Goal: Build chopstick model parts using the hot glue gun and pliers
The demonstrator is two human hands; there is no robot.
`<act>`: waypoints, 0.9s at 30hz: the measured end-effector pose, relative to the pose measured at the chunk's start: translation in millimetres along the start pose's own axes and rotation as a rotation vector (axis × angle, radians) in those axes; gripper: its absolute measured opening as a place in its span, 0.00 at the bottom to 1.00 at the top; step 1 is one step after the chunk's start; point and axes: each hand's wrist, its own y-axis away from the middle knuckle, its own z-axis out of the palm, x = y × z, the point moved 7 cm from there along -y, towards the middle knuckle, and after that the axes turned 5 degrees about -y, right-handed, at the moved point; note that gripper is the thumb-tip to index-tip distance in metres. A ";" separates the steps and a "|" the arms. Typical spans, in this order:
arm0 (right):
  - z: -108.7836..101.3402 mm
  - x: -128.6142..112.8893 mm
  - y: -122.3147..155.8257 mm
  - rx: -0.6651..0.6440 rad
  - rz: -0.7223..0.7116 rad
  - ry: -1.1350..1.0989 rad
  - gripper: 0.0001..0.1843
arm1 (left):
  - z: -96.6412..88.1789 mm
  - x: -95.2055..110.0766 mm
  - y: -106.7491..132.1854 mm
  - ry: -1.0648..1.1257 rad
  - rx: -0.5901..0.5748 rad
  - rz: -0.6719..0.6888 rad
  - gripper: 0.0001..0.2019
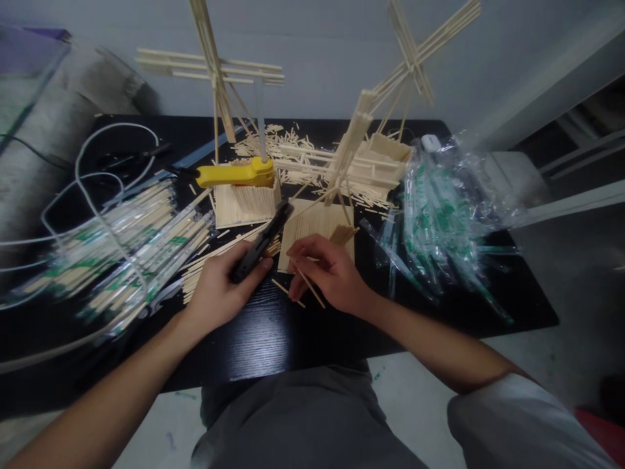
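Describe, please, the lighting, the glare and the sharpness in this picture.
Head view: dim, cool light, with a streaky pale glare on the black table; head view: white glints on the clear wrappers at right; head view: outer edges look smeared and stretched, while the left hand and right hand look clearer, though fine detail is soft.

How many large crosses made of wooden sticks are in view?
3: the left cross, above the yellow glue gun in the picture; the right cross, at the upper right; the middle cross, lower, beyond the right hand.
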 end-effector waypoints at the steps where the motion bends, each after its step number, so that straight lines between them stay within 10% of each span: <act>1: 0.3 2.3 0.5 0.001 0.021 -0.002 0.14 | 0.9 -0.5 0.0 0.008 -0.009 -0.004 0.13; 27: 6.4 21.9 3.8 -0.012 0.165 -0.022 0.21 | 6.5 6.6 3.0 0.143 -0.088 0.022 0.11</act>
